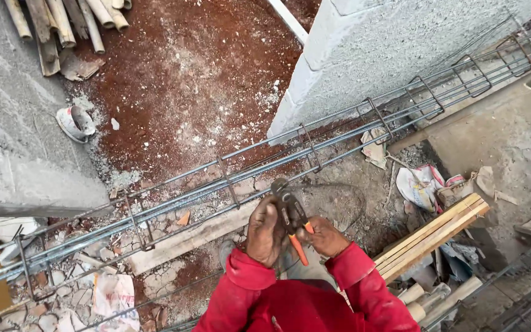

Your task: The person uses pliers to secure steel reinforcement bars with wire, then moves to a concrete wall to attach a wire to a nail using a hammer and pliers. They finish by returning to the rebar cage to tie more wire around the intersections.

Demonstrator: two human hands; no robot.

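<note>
A long cage of steel reinforcing bars (204,184) with rectangular stirrups runs diagonally across the view, from lower left to upper right. My left hand (265,230) and my right hand (324,237) are both wrapped around a pair of pincers with orange handles (293,218). The dark jaws of the pincers meet the near bar of the cage beside a stirrup. A thin loop of tie wire (351,206) curves to the right of the pincers. Red sleeves cover both my arms.
A grey block wall (388,43) stands behind the cage, another grey wall (7,135) at left. Red earth, rubble, a wooden plank (185,240), stacked timber strips (431,230), crumpled bags (419,184), bamboo poles (62,24) and a small bucket (76,123) lie around.
</note>
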